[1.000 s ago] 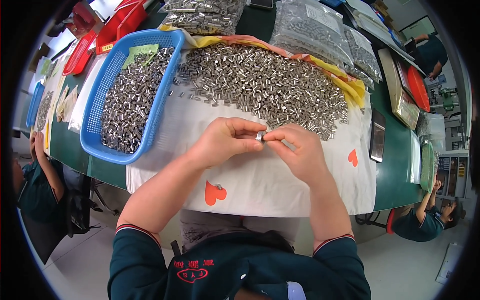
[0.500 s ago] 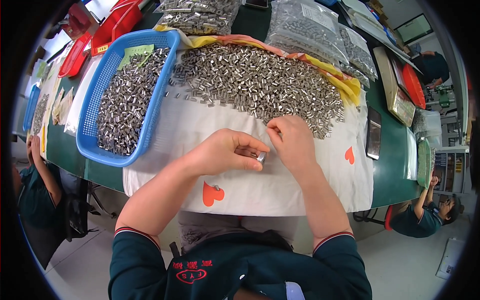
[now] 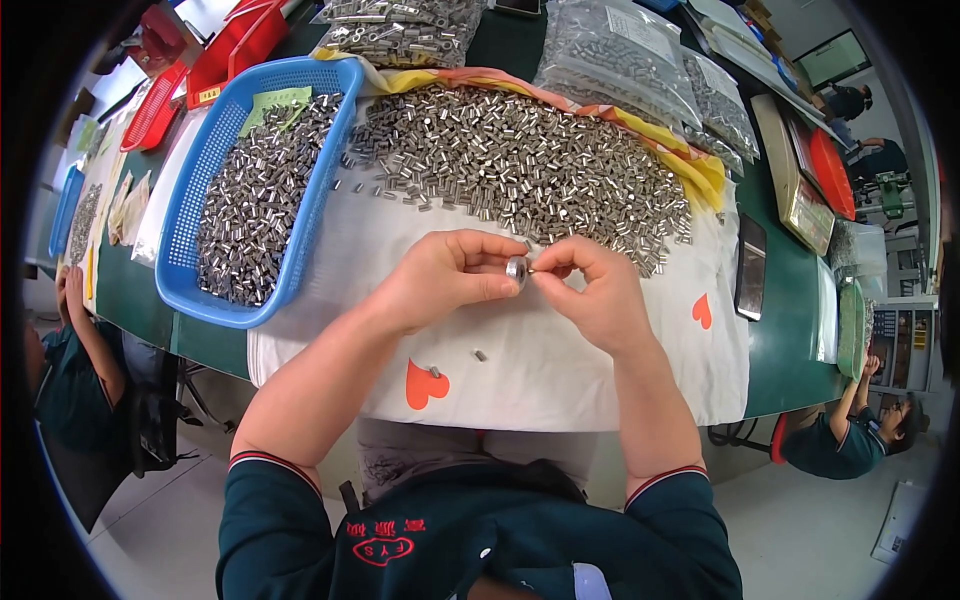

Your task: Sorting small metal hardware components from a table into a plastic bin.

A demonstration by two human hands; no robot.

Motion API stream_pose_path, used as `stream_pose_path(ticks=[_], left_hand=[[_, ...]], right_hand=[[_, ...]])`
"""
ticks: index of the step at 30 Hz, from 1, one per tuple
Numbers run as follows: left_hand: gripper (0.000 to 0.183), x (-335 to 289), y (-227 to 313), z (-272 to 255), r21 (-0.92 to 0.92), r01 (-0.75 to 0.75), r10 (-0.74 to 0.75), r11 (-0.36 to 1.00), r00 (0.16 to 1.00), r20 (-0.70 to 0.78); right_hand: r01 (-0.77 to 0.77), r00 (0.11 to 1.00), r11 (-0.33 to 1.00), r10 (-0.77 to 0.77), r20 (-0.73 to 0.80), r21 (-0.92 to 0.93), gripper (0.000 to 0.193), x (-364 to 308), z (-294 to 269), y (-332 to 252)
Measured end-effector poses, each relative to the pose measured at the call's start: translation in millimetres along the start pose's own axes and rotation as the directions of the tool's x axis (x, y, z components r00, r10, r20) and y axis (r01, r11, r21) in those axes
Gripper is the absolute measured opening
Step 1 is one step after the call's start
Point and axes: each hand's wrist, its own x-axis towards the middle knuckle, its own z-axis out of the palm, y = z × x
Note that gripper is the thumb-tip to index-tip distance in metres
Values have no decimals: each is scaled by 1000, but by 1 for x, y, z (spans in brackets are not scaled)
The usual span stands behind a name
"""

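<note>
Your white cloth (image 3: 560, 370) carries orange-red hearts (one near each lower corner). The basket (image 3: 205, 190) is bright blue, the heaped sleeves (image 3: 520, 170) silvery, your cuffs (image 3: 270, 462) dark green with red-and-white stripes.

The small round part (image 3: 516, 269) pinched between both hands is shiny bare metal, as are the short sleeves heaped in a pile (image 3: 520, 165) on matt white cloth (image 3: 560, 370) printed with orange hearts. The blue basket (image 3: 200, 290) is glossy perforated plastic. The desk (image 3: 790, 350) is smooth, dull green.
</note>
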Motion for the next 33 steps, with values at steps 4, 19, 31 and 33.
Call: stream_pose_path(ticks=[4,19,31,33], left_hand=[[36,1,-2,-3,31,-30,30,999,999,27],[35,0,-4,-1,130,-7,6,991,1000,9],[32,0,-4,0,201,-28,13,979,997,76],[32,2,-5,0,158,-32,23,987,998,58]], right_hand=[[123,992,990,-124,-4,-75,11,0,3,5],[58,993,989,-43,112,-138,11,4,-4,5],[217,913,697,-392,-110,-684,10,16,18,33],[204,925,715,-364,-107,-668,8,14,14,27]])
